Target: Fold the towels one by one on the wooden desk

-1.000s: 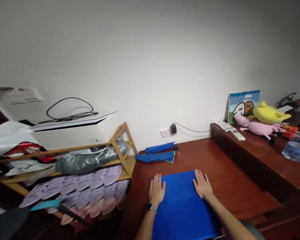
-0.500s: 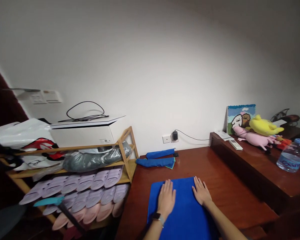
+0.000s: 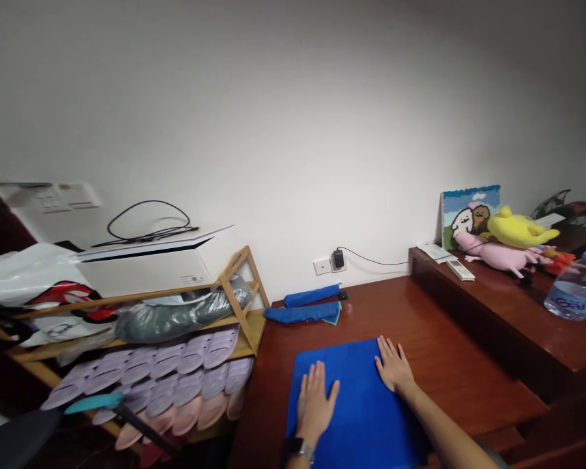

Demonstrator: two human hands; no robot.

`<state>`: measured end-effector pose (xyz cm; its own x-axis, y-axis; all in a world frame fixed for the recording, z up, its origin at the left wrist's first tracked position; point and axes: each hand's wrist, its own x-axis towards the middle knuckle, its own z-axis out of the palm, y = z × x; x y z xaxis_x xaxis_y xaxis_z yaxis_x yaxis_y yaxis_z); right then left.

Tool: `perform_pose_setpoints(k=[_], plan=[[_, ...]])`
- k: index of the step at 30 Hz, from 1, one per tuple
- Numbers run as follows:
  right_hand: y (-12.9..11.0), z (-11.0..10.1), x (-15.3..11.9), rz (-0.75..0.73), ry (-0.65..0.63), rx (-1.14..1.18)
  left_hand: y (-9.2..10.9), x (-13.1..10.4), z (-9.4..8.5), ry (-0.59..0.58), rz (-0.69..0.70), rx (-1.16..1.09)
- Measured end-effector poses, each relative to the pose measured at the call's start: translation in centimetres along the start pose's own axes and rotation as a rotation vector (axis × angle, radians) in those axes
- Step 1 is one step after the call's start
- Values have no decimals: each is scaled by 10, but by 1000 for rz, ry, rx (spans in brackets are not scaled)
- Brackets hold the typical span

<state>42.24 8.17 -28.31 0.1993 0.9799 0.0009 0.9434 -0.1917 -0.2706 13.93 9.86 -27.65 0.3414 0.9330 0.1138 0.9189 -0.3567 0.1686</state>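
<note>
On the table (image 3: 449, 352) lies a blue cloth (image 3: 361, 404), spread nearly flat, with both hands open, palms down and apart on it. The right hand (image 3: 394, 368) rests at its far right corner, fingertips by the edge; the left hand (image 3: 316, 404) lies farther in, nearer the left side, thumb spread out. To press well here, I'd keep the palms low and the pressure even, bracing lightly with the right hand while the left hand works outward, because a hard push could drag the fabric into ridges or skew its edge. 2 smaller blue cloth pieces (image 3: 305, 312) lie beyond, near the wall.

As for writing, the water bottle (image 3: 577, 283) on the raised surface at right shows what looks like "Gan", the remainder unclear. Small print on the white box (image 3: 141, 273) is too fine to read, as are the markings on the remote (image 3: 461, 270). No brand can be made out on the watch (image 3: 301, 448).
</note>
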Motion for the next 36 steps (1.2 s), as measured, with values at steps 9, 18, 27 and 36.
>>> perform_pose_setpoints(k=[9, 18, 27, 36], plan=[[-18, -27, -22, 41, 5, -49, -75, -26, -13, 230, -41, 56], [15, 31, -88, -83, 87, -19, 138, -29, 8, -9, 430, -182], [4, 14, -93, -6, 86, 59, 23, -54, 1, -27, 81, -26], [-1, 1, -103, 23, 90, 81, -62, -79, -15, 246, -5, 69]])
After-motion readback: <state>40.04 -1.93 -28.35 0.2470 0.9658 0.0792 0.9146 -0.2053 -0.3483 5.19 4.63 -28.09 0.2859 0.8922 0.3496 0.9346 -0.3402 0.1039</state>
